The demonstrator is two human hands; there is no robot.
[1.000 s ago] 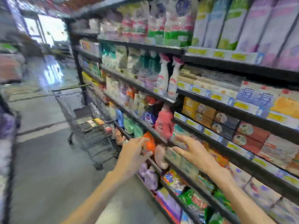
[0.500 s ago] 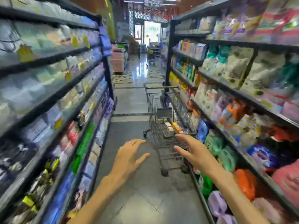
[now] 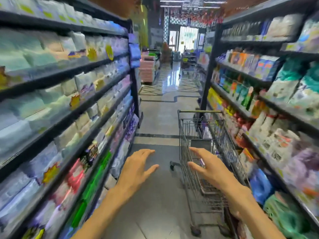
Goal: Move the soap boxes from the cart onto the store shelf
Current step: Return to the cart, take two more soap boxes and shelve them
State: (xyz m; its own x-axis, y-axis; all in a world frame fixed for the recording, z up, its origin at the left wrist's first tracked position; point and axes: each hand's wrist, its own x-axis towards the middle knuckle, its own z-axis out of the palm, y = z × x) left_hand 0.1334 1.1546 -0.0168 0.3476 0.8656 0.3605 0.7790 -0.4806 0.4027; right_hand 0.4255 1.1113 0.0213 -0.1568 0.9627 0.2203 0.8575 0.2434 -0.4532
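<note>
- Left hand [image 3: 136, 167]: empty, fingers spread and relaxed, raised over the aisle floor [image 3: 155, 213] to the left of the cart [image 3: 203, 187].
- Right hand [image 3: 209, 167]: empty, fingers spread, held in front of the cart's near wire side. Contact with the wire cannot be confirmed.
- Cart: parked close against the right shelf [image 3: 276, 118], handle end toward the far end of the aisle.
- Soap boxes: not identifiable in this view. The right hand and blurred wire mesh cover the basket interior; any boxes left would lie on the basket floor behind that hand.
- Step in hand, as judged: the reach into the basket for the next boxes.
- Risk 1: the cart stands on wheels. A push on the rim during the reach could roll it along the aisle or knock it into the right shelf.
- Risk 2: the picture is motion-blurred, so the head is turning. A grasp made before the basket floor is in clear sight could miss a box or catch fingers on the wire.
- Risk 3: packed goods on the right shelf stand just beside the cart. A forearm swung wide on the lift could sweep them off.
- Risk 4: boxes lifted several at once between two flat hands could slip out mid-carry.
</note>
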